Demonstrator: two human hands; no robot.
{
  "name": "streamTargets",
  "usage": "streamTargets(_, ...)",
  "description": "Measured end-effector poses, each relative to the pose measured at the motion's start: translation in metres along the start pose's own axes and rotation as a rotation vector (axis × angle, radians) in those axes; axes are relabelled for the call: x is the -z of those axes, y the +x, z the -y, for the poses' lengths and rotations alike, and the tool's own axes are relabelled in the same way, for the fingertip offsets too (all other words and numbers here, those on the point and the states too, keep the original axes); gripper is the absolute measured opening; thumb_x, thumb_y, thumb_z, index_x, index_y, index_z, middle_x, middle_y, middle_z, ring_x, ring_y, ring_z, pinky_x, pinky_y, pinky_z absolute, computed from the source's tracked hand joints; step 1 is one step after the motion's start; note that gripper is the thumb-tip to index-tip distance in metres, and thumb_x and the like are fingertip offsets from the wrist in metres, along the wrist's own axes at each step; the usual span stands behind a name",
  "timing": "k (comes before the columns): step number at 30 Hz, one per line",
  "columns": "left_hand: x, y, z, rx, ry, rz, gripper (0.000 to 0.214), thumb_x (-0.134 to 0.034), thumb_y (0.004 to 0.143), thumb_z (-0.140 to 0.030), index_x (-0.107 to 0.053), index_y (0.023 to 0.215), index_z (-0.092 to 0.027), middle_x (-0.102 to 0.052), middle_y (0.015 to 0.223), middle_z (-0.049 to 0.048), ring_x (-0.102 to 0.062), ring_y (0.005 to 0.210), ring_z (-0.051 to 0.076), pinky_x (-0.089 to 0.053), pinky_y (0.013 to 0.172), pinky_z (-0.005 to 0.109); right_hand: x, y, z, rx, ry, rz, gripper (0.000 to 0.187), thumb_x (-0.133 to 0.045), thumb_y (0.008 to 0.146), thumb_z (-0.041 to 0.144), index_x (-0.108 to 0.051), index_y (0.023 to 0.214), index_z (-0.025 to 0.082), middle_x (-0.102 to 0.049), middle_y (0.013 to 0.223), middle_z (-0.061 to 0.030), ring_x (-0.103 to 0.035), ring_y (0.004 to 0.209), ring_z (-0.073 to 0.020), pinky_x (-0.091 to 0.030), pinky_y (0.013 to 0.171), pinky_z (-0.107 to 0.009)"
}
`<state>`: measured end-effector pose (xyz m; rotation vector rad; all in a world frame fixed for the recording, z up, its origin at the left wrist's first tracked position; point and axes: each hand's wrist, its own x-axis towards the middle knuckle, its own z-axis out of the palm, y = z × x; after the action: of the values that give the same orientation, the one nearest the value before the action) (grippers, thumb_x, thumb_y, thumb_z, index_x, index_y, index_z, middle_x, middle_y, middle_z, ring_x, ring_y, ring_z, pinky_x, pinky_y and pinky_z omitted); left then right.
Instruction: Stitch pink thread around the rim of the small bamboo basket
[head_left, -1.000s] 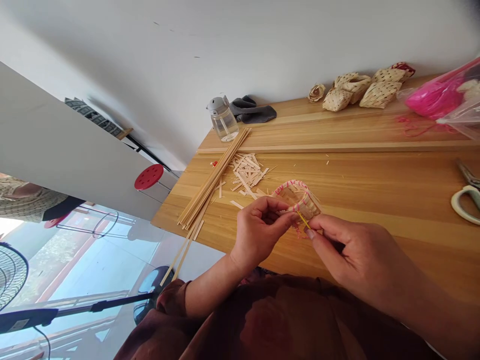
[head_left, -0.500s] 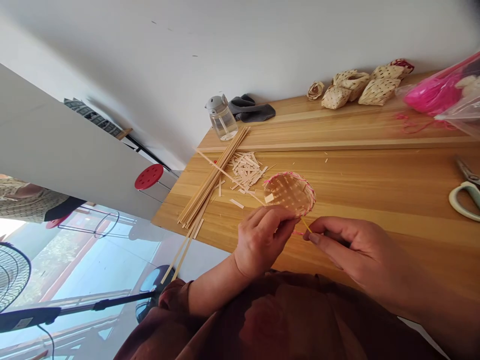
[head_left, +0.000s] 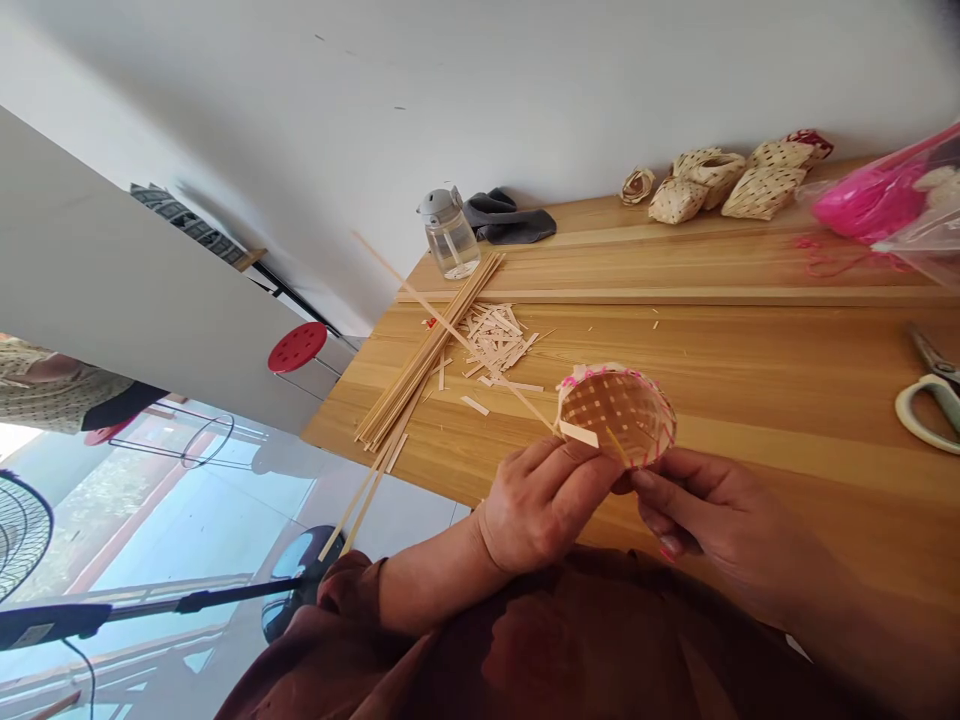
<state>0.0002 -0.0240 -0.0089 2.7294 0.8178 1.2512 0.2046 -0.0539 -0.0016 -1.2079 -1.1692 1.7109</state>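
Woven bamboo basket (head_left: 616,415) up now, pink-bound rim clamped in L hand (head_left: 544,515); R hand (head_left: 720,520) at basket's right edge, fingers pinched together on rim!

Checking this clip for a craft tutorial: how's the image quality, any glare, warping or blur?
In the head view, the wide lens tilts and stretches the scene, so the wooden table runs at a slant; bright light washes out the far left edge; the woven basket and left hand look fairly sharp, with no obvious blur.
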Motion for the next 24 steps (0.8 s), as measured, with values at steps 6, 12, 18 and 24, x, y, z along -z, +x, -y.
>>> streamTargets(6, 0.003, 0.0, 0.003, -0.038, 0.098, 0.076, 0.018, -0.054, 0.103, -0.016, -0.065, 0.118, -0.015, -0.079, 0.104, 0.0099, -0.073, 0.089, 0.019, -0.06, 0.079, 0.029, 0.012, -0.012, 0.017, 0.327, -0.63, -0.178, 0.037, -0.062, 0.099, 0.056, -0.076, 0.093, 0.022, -0.076, 0.08, -0.0056, -0.067, 0.062, -0.019, -0.05, 0.056, -0.03)
streamTargets(12, 0.003, 0.005, 0.0, -0.142, 0.168, 0.224, 0.021, -0.047, 0.107, -0.018, -0.067, 0.106, -0.013, -0.075, 0.093, 0.0076, -0.065, 0.078, 0.016, -0.051, 0.065, 0.028, 0.022, -0.018, 0.029, 0.598, -1.126, -0.372, 0.029, -0.054, 0.103, 0.039, -0.078, 0.092, 0.025, -0.079, 0.077, -0.0035, -0.068, 0.056, -0.0198, -0.04, 0.054, -0.031)
streamTargets(18, 0.0, 0.008, -0.009, -0.235, 0.151, 0.248, 0.027, -0.048, 0.108, -0.023, -0.065, 0.088, -0.016, -0.067, 0.078, 0.003, -0.058, 0.07, 0.014, -0.042, 0.059, 0.03, 0.006, -0.002, 0.013, 0.455, -1.107, -0.288, 0.027, -0.054, 0.096, 0.025, -0.07, 0.074, 0.021, -0.071, 0.061, -0.002, -0.06, 0.047, -0.0156, -0.034, 0.049, -0.029)
streamTargets(24, 0.005, 0.013, -0.01, -0.217, 0.148, 0.253, 0.023, -0.046, 0.107, -0.019, -0.068, 0.102, -0.014, -0.072, 0.09, 0.0063, -0.062, 0.078, 0.016, -0.048, 0.064, 0.03, 0.0, -0.02, 0.019, 0.65, -0.925, -0.532, 0.021, -0.06, 0.101, 0.031, -0.079, 0.097, 0.023, -0.079, 0.079, -0.004, -0.067, 0.059, -0.0157, -0.048, 0.058, -0.028)
